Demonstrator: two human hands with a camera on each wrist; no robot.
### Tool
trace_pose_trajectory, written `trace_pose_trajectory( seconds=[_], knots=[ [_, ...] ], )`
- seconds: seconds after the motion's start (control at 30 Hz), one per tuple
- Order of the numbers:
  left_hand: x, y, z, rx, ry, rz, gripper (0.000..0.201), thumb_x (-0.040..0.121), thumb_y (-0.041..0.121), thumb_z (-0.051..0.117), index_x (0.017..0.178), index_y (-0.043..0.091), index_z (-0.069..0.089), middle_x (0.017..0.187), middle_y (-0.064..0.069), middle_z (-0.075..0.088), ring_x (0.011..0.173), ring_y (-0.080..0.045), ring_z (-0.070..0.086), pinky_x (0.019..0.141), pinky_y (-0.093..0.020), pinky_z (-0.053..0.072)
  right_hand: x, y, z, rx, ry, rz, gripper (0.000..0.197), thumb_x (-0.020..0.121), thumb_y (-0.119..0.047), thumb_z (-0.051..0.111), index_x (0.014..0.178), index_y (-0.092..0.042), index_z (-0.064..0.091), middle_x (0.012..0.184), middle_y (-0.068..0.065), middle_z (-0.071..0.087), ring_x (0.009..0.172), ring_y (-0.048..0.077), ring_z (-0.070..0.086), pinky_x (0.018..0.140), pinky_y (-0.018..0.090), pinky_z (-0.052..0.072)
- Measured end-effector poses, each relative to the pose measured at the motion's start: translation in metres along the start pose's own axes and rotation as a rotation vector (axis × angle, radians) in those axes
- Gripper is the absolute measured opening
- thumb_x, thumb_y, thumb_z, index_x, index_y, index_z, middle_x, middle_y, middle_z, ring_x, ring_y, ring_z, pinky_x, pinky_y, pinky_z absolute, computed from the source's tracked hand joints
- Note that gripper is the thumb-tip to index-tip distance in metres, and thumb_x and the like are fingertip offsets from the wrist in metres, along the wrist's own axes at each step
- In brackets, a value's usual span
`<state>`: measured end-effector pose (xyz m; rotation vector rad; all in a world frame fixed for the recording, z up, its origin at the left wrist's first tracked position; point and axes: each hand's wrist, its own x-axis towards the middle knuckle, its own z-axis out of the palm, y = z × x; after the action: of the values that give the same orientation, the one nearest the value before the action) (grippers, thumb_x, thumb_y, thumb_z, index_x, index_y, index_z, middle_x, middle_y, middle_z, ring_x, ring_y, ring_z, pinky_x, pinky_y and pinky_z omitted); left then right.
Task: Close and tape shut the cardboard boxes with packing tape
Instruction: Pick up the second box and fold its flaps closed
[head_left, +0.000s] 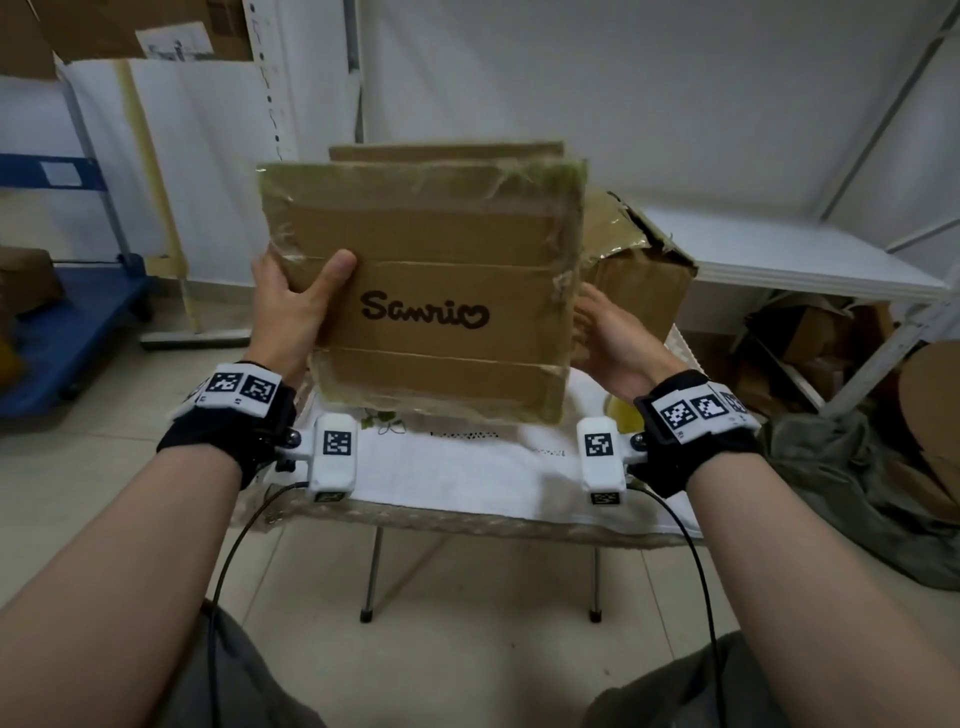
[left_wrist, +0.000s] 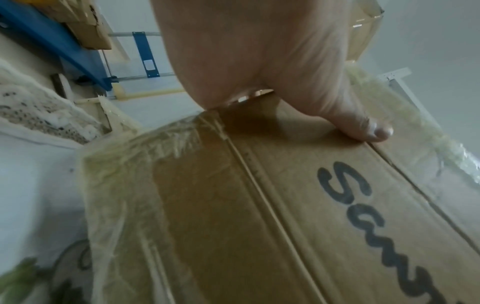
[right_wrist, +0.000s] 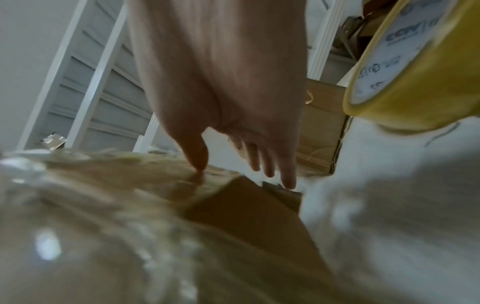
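I hold a brown cardboard box (head_left: 436, 291) marked "Sanrio" tilted up above the table, its edges wrapped in clear tape. My left hand (head_left: 304, 301) grips its left edge, thumb on the front face and fingers hidden behind. In the left wrist view the thumb (left_wrist: 363, 127) presses on the box (left_wrist: 259, 205) near the lettering. My right hand (head_left: 605, 338) lies against the box's right side with fairly straight fingers. The right wrist view shows its thumb (right_wrist: 197, 156) touching the taped box (right_wrist: 130, 226). A yellow tape roll (right_wrist: 415, 72) lies on the table by my right wrist.
A small folding table with a white cloth (head_left: 467, 467) stands under the box. A second cardboard box (head_left: 644, 280) with a torn flap sits at its back right. A white shelf (head_left: 805, 260) is on the right, a blue cart (head_left: 67, 332) on the left.
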<state>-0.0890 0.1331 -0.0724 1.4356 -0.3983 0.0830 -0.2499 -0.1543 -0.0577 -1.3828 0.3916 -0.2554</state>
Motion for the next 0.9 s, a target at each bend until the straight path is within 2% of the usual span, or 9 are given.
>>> trace_pose_trajectory(
  seconds=[0.1,0.17,0.23,0.33,0.47,0.6,0.7,0.83,0.9],
  knots=[
    [-0.007,-0.002,0.008,0.035,-0.046,0.022,0.099,0.061,0.069,0.082,0.138,0.019,0.045,0.135,-0.003,0.058,0.118,-0.011,0.061,0.096,-0.033,0.055,0.002,0.002,-0.01,0.139,-0.001,-0.121,0.052,0.103,-0.007,0.047,0.147,-0.034,0.041,0.084,0.002,0.07,0.067,0.015,0.054,0.063,0.031,0.053],
    [-0.011,-0.005,0.013,0.031,-0.064,0.029,0.101,0.06,0.069,0.081,0.138,0.015,0.044,0.133,-0.005,0.059,0.116,-0.011,0.062,0.089,-0.024,0.055,-0.001,-0.001,-0.008,0.189,0.01,-0.197,0.044,0.103,-0.014,0.05,0.143,-0.032,0.049,0.102,0.009,0.073,0.079,0.024,0.049,0.077,0.041,0.047],
    [-0.012,-0.004,0.017,0.028,-0.062,0.047,0.101,0.063,0.07,0.078,0.138,0.013,0.043,0.133,-0.005,0.059,0.116,-0.01,0.061,0.085,-0.016,0.053,-0.004,-0.004,-0.005,0.207,0.019,-0.252,0.037,0.102,-0.019,0.054,0.137,-0.032,0.056,0.109,0.01,0.07,0.079,0.023,0.047,0.074,0.038,0.039],
    [-0.011,-0.003,0.019,0.022,-0.056,0.052,0.097,0.066,0.073,0.074,0.14,0.018,0.043,0.135,0.001,0.058,0.121,-0.008,0.058,0.098,-0.026,0.051,-0.011,-0.008,0.006,0.233,0.052,-0.282,0.036,0.101,-0.024,0.054,0.136,-0.026,0.056,0.105,0.008,0.068,0.083,0.021,0.06,0.075,0.041,0.047],
    [-0.007,-0.006,0.018,0.014,-0.039,0.044,0.093,0.067,0.074,0.074,0.137,0.019,0.046,0.134,0.001,0.059,0.122,-0.011,0.058,0.104,-0.037,0.049,-0.01,-0.012,0.014,0.377,0.105,-0.258,0.068,0.08,-0.037,0.061,0.141,-0.005,0.053,0.094,0.008,0.051,0.08,0.023,0.045,0.073,0.036,0.039],
    [-0.004,-0.01,0.016,0.055,-0.053,0.048,0.09,0.065,0.074,0.076,0.133,0.019,0.052,0.133,-0.003,0.059,0.12,-0.014,0.06,0.103,-0.041,0.05,-0.016,-0.019,0.019,0.139,0.129,-0.172,0.107,0.066,-0.07,0.074,0.149,-0.012,0.041,0.125,0.008,0.055,0.103,0.029,0.059,0.082,0.039,0.052],
    [-0.006,-0.01,0.02,0.082,-0.057,0.054,0.092,0.064,0.074,0.077,0.133,0.019,0.052,0.131,-0.002,0.06,0.118,-0.014,0.06,0.102,-0.043,0.05,-0.013,-0.019,0.017,0.031,0.103,-0.164,0.093,0.078,-0.057,0.072,0.154,-0.024,0.029,0.135,0.013,0.055,0.098,0.022,0.067,0.069,0.036,0.061],
    [-0.007,-0.008,0.023,0.092,-0.039,0.07,0.079,0.068,0.074,0.073,0.13,0.028,0.057,0.133,-0.002,0.056,0.119,-0.016,0.058,0.102,-0.045,0.05,-0.018,-0.018,0.013,0.055,0.09,-0.2,0.073,0.095,-0.028,0.065,0.154,-0.031,0.022,0.134,0.018,0.056,0.099,0.03,0.071,0.084,0.048,0.061],
    [-0.005,-0.008,0.024,0.095,-0.022,0.064,0.072,0.07,0.075,0.071,0.125,0.029,0.061,0.133,-0.003,0.056,0.12,-0.019,0.057,0.102,-0.047,0.05,-0.018,-0.017,0.012,0.105,0.085,-0.255,0.071,0.098,-0.006,0.059,0.15,-0.04,0.025,0.136,0.017,0.056,0.108,0.035,0.069,0.08,0.047,0.062]
  ],
)
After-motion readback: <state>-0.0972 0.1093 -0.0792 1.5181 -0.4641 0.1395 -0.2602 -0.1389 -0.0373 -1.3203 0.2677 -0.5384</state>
